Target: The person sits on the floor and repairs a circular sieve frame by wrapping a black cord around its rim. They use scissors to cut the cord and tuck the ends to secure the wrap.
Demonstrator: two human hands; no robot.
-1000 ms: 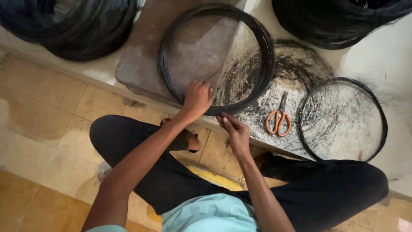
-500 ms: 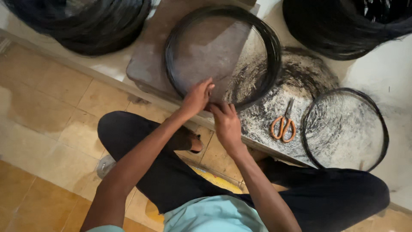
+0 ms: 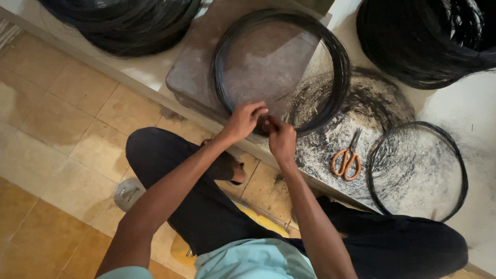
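A large coil of thin black wire (image 3: 338, 67) lies flat on a raised grey slab (image 3: 206, 62). My left hand (image 3: 243, 121) grips the coil's near edge, fingers curled over the strands. My right hand (image 3: 281, 138) is pressed close beside it, pinching the same stretch of wire. Both hands meet at the coil's near rim, above my bent knees.
Orange-handled scissors (image 3: 347, 161) lie on the smudged white ledge (image 3: 480, 119) right of my hands. A smaller wire ring (image 3: 459, 165) sits further right. Two big black wire bundles rest at the back left (image 3: 129, 23) and back right (image 3: 429, 46). Tiled floor (image 3: 57, 129) lies left.
My right hand has moved up from near my knee to the coil's near edge and joined the left hand there. The view has shifted slightly.
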